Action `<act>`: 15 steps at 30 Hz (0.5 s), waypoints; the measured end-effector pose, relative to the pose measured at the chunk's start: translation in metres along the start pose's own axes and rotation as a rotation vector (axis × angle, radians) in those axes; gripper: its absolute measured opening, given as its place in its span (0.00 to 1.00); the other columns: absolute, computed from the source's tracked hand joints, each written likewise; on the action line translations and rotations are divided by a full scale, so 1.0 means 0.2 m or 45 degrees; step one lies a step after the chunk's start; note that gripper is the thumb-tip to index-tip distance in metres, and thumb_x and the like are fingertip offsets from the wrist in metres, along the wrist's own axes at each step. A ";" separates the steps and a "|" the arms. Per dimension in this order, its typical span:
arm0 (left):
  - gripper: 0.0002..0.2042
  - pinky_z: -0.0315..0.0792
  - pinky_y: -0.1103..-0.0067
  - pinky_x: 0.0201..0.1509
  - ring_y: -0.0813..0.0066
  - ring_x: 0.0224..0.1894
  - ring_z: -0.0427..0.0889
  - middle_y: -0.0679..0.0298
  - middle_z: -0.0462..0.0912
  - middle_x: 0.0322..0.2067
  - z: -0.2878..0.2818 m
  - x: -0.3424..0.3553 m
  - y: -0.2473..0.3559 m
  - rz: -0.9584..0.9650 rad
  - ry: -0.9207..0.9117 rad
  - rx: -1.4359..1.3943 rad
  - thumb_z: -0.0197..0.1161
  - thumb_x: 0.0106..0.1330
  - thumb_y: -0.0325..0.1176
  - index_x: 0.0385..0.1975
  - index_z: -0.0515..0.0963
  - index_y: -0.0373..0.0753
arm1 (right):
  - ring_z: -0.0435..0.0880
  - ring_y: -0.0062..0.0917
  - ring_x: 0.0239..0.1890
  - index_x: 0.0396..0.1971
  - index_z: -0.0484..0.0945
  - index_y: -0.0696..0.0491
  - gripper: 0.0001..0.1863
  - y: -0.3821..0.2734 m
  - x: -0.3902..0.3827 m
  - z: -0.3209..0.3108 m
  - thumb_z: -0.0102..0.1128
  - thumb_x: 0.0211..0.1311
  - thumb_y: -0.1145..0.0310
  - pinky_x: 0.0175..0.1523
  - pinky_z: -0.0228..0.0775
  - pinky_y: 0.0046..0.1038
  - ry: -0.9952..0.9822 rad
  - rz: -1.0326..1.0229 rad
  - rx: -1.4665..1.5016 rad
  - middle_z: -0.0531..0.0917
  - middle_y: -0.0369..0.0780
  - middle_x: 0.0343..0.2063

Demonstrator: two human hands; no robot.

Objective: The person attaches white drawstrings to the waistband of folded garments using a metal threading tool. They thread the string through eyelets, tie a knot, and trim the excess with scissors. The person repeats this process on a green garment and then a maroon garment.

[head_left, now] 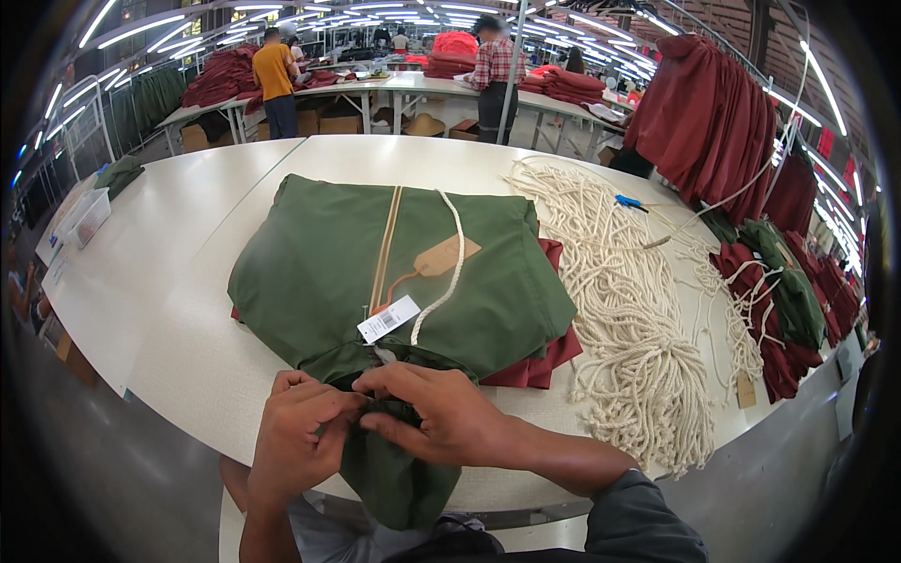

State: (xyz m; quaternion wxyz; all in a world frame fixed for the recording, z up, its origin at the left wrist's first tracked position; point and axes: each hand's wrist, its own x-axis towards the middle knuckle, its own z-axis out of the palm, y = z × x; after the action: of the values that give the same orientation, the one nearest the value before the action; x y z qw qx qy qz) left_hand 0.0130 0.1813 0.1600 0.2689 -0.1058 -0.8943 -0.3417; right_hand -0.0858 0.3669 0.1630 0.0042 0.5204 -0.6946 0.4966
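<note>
A green garment (328, 258) with a tan stripe lies over dark red fabric (540, 366) in front of me, with a white rope (441, 300), a brown tag (441, 258) and a white tag (388, 320) on it. My left hand (305, 432) and my right hand (422, 418) both have fingers closed at the gathered green cloth at its near end, which hangs over the table's front edge. The left thumb and right fingertips meet at a fold; what exactly is pinched there is partly hidden.
A curved white table (160, 263) holds a big heap of cream cords (629, 366), a blue-handled tool (627, 201) and a plastic bin (83, 217). Red and green garments (694, 122) hang or lie at the right. Two people (279, 80) (491, 80) stand at far tables.
</note>
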 end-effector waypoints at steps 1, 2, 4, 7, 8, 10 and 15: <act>0.08 0.67 0.73 0.49 0.66 0.27 0.80 0.63 0.83 0.23 0.00 0.00 0.00 -0.007 0.013 -0.007 0.66 0.56 0.19 0.34 0.86 0.38 | 0.87 0.32 0.36 0.47 0.79 0.54 0.13 0.00 0.00 -0.01 0.67 0.62 0.76 0.39 0.78 0.30 -0.020 0.032 -0.008 0.84 0.41 0.36; 0.08 0.67 0.73 0.49 0.67 0.28 0.81 0.64 0.84 0.23 0.00 0.01 0.00 -0.015 0.026 -0.014 0.66 0.56 0.19 0.34 0.86 0.38 | 0.87 0.33 0.37 0.46 0.79 0.54 0.13 0.00 0.00 -0.02 0.67 0.62 0.76 0.39 0.78 0.30 -0.018 0.004 -0.049 0.84 0.41 0.36; 0.09 0.68 0.73 0.49 0.66 0.30 0.81 0.63 0.85 0.24 -0.01 0.02 -0.02 -0.023 0.040 0.013 0.66 0.55 0.19 0.34 0.86 0.38 | 0.87 0.34 0.37 0.46 0.79 0.53 0.13 0.01 0.00 -0.05 0.67 0.61 0.76 0.39 0.79 0.30 -0.011 -0.016 -0.123 0.85 0.40 0.36; 0.11 0.69 0.73 0.49 0.65 0.34 0.83 0.61 0.86 0.26 -0.04 0.05 -0.05 -0.021 0.042 0.085 0.66 0.52 0.17 0.33 0.87 0.37 | 0.87 0.35 0.37 0.45 0.79 0.53 0.13 0.01 0.00 -0.07 0.67 0.60 0.76 0.38 0.78 0.31 0.039 0.005 -0.128 0.84 0.41 0.35; 0.11 0.69 0.72 0.50 0.64 0.35 0.83 0.61 0.86 0.27 -0.03 0.05 -0.05 -0.022 0.035 0.084 0.65 0.52 0.17 0.33 0.87 0.37 | 0.87 0.35 0.37 0.45 0.79 0.53 0.13 0.01 0.00 -0.07 0.67 0.61 0.76 0.38 0.78 0.31 0.043 -0.001 -0.132 0.84 0.41 0.35; 0.11 0.68 0.72 0.51 0.65 0.35 0.82 0.62 0.85 0.26 -0.02 0.05 -0.05 -0.003 0.032 0.059 0.64 0.53 0.17 0.33 0.86 0.37 | 0.86 0.35 0.37 0.46 0.79 0.53 0.13 0.01 0.00 -0.05 0.67 0.61 0.75 0.38 0.78 0.31 0.060 -0.008 -0.139 0.84 0.40 0.36; 0.10 0.68 0.72 0.49 0.63 0.34 0.82 0.61 0.84 0.26 0.00 0.05 -0.03 0.022 -0.004 0.103 0.61 0.53 0.16 0.32 0.85 0.36 | 0.85 0.40 0.37 0.49 0.76 0.52 0.16 0.01 -0.01 0.00 0.66 0.67 0.61 0.38 0.77 0.37 -0.042 0.058 -0.181 0.84 0.41 0.40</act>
State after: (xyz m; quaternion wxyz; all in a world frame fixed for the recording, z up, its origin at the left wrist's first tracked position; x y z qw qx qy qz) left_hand 0.0033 0.1768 0.1618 0.2744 -0.1029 -0.9069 -0.3026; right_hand -0.0864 0.3677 0.1605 0.0184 0.5111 -0.7397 0.4373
